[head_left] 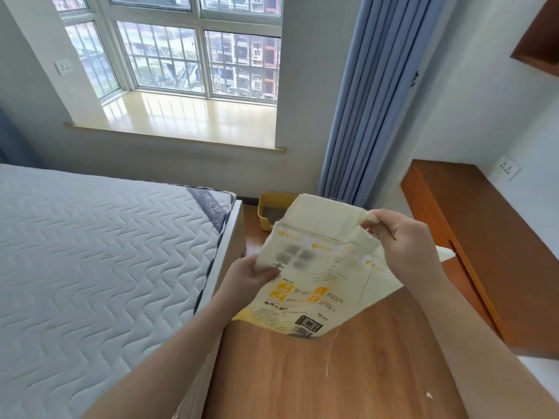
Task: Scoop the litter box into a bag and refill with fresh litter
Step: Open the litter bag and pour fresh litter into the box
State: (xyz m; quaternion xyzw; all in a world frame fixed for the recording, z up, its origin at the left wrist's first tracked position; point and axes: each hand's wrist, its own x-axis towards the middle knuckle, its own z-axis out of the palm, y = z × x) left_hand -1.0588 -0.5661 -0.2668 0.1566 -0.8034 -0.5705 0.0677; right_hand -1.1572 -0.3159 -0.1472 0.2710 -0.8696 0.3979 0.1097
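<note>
I hold a cream and yellow litter bag (314,267) in the air over the wooden floor, its printed side with a barcode facing me. My left hand (251,275) pinches its left edge. My right hand (399,237) grips the torn top right corner. The bag looks flat and limp, and a loose thread hangs from its lower edge. Behind the bag, a yellow litter box (267,211) with grey litter stands on the floor by the wall; the bag hides most of it.
A bare quilted mattress (99,252) on a white bed frame fills the left. A blue curtain (372,101) hangs beside the window. An orange wooden desk (472,237) runs along the right wall. The wooden floor (332,373) lies between bed and desk.
</note>
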